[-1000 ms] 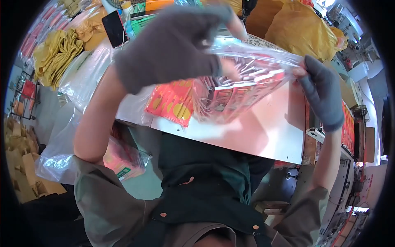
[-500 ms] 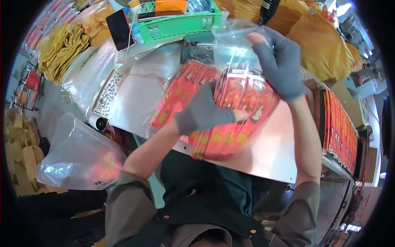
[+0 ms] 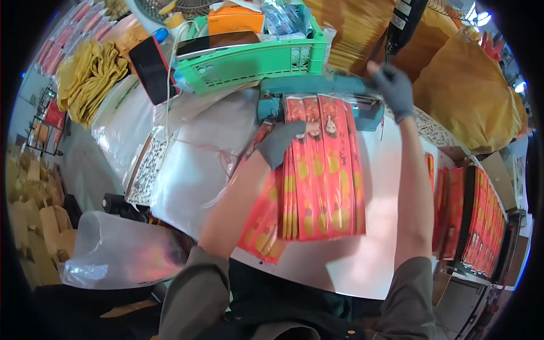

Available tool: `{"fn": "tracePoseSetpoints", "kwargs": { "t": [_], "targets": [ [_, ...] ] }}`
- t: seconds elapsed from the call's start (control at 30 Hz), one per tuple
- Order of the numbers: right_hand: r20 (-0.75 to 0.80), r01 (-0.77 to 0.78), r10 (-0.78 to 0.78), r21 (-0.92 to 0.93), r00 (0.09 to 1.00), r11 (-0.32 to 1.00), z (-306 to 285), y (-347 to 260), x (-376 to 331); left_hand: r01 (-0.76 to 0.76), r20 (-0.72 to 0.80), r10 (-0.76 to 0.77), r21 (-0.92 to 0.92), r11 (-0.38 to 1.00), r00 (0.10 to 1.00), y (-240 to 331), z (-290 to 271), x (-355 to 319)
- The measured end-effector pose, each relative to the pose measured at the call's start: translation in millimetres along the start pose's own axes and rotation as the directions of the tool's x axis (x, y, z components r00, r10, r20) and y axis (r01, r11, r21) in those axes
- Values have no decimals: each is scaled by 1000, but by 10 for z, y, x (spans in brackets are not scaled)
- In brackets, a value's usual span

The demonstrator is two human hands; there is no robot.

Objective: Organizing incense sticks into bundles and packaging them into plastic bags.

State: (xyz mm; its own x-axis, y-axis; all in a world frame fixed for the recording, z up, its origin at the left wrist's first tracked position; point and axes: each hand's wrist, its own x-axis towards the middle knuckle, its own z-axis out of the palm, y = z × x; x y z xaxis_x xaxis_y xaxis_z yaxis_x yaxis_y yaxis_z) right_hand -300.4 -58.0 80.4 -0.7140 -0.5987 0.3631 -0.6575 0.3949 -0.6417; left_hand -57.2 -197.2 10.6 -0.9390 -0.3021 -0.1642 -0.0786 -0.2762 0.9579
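Note:
A clear bag packed with red-and-yellow paper strips (image 3: 323, 181) lies flat on the white table (image 3: 351, 266). Its top end sits in a teal heat sealer (image 3: 271, 106). My left hand (image 3: 280, 144), in a grey glove, holds the bag at its upper left edge. My gloved right hand (image 3: 391, 85) grips the far right end of the sealer's teal arm (image 3: 317, 85), which lies down across the bag's mouth. A second red packet (image 3: 260, 226) pokes out from under my left forearm.
A green basket (image 3: 255, 59) with boxes stands behind the sealer, a dark phone (image 3: 152, 69) to its left. Clear bags (image 3: 198, 164) pile up at left, another (image 3: 119, 255) hangs low left. Stacks of red packets (image 3: 476, 221) line the right; yellow sacks (image 3: 470, 96) sit behind.
The bag, held up in both hands before, now lies flat with its mouth in the sealer. My right hand left the bag and moved onto the sealer arm.

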Motion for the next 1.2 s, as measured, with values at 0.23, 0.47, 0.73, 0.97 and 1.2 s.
{"fn": "tracePoseSetpoints", "kwargs": {
  "t": [0.23,0.47,0.73,0.97,1.2],
  "targets": [
    [-190,108,-121,-76,974,991,282,47,-207,124,-68,-132,-109,986,989,84,38,-72],
    [-140,131,-140,-73,980,989,230,102,-154,25,-29,-28,-122,992,999,17,118,-26],
    [-99,263,-268,-61,958,963,162,-205,-787,-20,-162,15,-28,999,987,327,-192,-333],
    [415,-377,128,602,901,704,762,-862,-2457,280,-312,-29,804,525,950,173,-336,-1173],
    [589,-621,201,717,783,317,550,-795,-3344,39,-208,67,471,881,976,-318,-216,-1843]
  ]
}}
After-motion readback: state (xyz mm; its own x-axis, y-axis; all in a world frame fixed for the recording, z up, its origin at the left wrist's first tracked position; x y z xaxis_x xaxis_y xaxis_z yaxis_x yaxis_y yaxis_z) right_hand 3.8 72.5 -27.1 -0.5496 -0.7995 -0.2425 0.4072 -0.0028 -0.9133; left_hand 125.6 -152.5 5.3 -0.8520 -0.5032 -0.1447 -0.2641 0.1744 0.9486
